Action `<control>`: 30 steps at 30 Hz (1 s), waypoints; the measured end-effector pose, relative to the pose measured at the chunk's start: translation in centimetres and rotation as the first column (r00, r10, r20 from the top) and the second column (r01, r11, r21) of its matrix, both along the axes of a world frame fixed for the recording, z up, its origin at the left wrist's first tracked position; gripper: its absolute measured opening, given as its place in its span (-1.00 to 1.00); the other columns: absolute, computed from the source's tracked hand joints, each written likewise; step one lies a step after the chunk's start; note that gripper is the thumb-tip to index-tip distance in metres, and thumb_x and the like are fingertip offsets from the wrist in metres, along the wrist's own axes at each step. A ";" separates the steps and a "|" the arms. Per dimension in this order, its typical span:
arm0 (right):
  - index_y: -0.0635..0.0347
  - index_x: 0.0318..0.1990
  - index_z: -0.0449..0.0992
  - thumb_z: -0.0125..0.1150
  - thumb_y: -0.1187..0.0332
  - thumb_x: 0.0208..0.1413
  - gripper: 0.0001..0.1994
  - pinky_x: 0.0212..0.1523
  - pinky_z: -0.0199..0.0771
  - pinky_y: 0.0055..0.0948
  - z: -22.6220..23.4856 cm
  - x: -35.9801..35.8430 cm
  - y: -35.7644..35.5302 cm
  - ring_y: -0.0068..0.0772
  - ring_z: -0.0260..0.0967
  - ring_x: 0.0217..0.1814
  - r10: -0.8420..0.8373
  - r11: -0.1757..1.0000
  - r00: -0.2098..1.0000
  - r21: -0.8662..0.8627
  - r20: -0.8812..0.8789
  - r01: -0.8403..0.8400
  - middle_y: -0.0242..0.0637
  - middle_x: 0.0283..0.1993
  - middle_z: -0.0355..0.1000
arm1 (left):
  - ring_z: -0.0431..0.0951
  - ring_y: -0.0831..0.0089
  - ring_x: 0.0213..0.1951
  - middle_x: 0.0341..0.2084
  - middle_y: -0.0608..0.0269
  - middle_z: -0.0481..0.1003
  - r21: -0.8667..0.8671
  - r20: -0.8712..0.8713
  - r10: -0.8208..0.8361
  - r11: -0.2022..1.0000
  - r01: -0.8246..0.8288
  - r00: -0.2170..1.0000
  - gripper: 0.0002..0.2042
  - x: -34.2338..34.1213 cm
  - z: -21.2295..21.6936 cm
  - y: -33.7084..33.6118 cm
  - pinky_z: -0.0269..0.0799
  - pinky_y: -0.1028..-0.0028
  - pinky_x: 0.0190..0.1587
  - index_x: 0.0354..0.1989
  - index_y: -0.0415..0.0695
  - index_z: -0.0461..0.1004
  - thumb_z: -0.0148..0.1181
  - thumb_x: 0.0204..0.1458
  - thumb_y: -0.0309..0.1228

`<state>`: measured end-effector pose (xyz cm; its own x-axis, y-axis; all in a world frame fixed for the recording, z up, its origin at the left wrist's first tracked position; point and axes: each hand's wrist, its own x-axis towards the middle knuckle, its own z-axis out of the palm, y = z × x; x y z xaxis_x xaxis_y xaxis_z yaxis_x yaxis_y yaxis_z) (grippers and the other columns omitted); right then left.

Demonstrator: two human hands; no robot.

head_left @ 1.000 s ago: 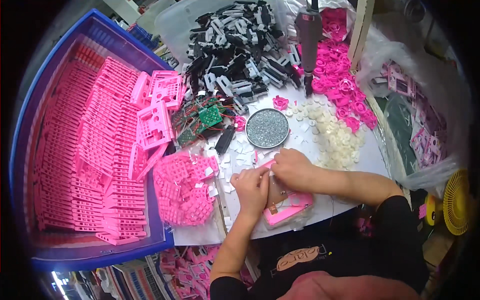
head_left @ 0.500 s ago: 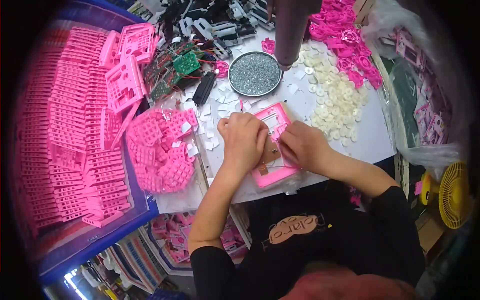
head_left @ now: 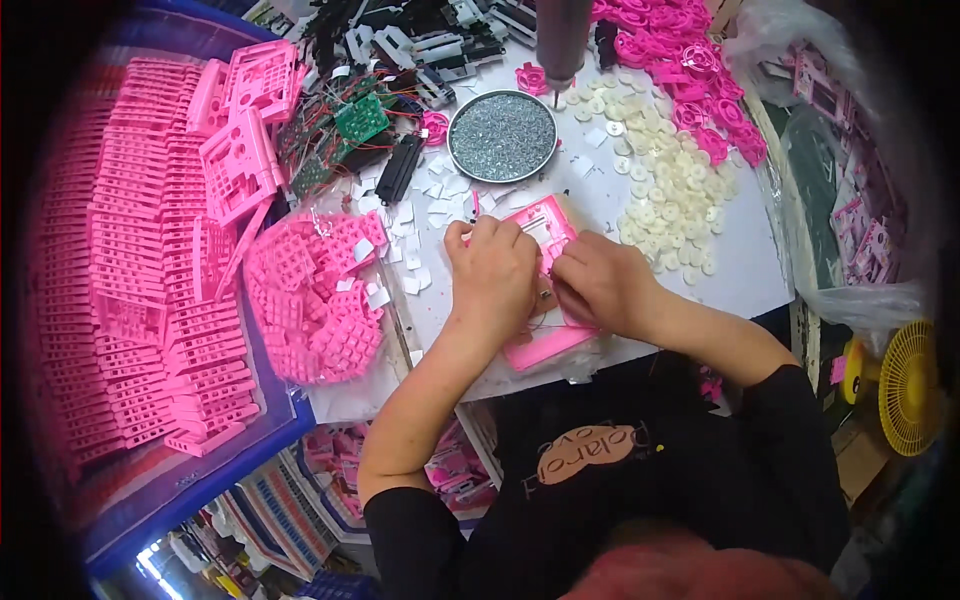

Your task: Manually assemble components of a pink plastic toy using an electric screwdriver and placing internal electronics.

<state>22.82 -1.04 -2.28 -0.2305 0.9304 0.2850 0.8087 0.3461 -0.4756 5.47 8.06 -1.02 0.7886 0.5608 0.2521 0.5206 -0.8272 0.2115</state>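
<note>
A pink plastic toy casing (head_left: 545, 350) lies open side up on the white table, tilted slightly, with a brown piece and fine wires inside it. My left hand (head_left: 495, 272) is closed over its left side, fingers curled and thumb inward. From the right, my right hand (head_left: 605, 285) reaches over the casing, its fingers pinched together inside. Whatever sits between those fingertips is hidden. Beyond the hands stands a round dish (head_left: 502, 137) full of small metal screws. An electric screwdriver (head_left: 563, 45) hangs point down above the dish's right edge.
Pink casings (head_left: 130, 260) fill a blue crate at left. Beside it lie a bag of pink keypads (head_left: 315, 300), wired green circuit boards (head_left: 360, 120) and black-and-white parts (head_left: 420, 50). White discs (head_left: 675, 210) and magenta parts (head_left: 690, 80) are heaped right. A yellow fan (head_left: 908, 388) stands lower right.
My left hand has shifted a little and turned, covering more of the casing's left side. My right hand stays pinched over it. The screwdriver appears slightly higher and further left.
</note>
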 end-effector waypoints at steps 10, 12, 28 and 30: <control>0.12 -0.38 0.46 0.27 0.32 0.00 -0.87 -0.39 0.51 -0.27 0.1 -0.1 -0.1 -0.21 0.42 -0.27 -0.015 1.000 0.999 0.023 0.043 0.014 -0.31 -0.37 0.42 | 0.45 0.25 -0.13 -0.39 0.26 0.48 0.084 -0.122 -0.046 0.995 0.056 0.991 -0.83 0.5 0.6 -0.2 0.18 0.02 0.10 -0.46 -0.09 0.54 0.32 -0.20 -0.32; 0.12 -0.39 0.47 0.24 0.33 -0.03 -0.89 -0.35 0.52 -0.28 -1.3 -1.3 -0.3 -0.20 0.42 -0.22 -0.009 0.996 1.000 0.090 0.009 0.008 -0.30 -0.35 0.42 | 0.47 0.25 -0.14 -0.38 0.23 0.51 0.140 -0.218 -0.045 0.987 0.077 0.975 -0.83 -0.3 0.2 -0.7 0.21 0.02 0.08 -0.47 -0.10 0.55 0.32 -0.19 -0.29; 0.24 -0.32 0.57 0.21 0.39 0.01 -0.87 -0.31 0.60 -0.16 1.0 -0.7 3.4 -0.04 0.55 -0.19 0.165 0.978 0.972 -0.153 0.168 -0.140 -0.12 -0.37 0.58 | 0.64 0.04 -0.35 -0.48 0.03 0.62 -0.536 -0.277 0.041 0.822 -0.190 0.960 -0.87 1.1 1.5 6.4 0.54 0.13 -0.22 -0.46 -0.09 0.67 0.30 -0.11 -0.32; 0.23 -0.33 0.57 0.22 0.38 0.00 -0.87 -0.33 0.58 -0.14 1.7 -0.4 3.7 -0.04 0.56 -0.25 0.161 0.969 0.979 -0.212 0.129 -0.131 -0.11 -0.40 0.57 | 0.63 -0.02 -0.35 -0.47 -0.04 0.61 -0.572 -0.284 0.027 0.798 -0.192 0.959 -0.85 0.9 0.6 7.1 0.54 0.10 -0.22 -0.46 -0.12 0.66 0.27 -0.10 -0.33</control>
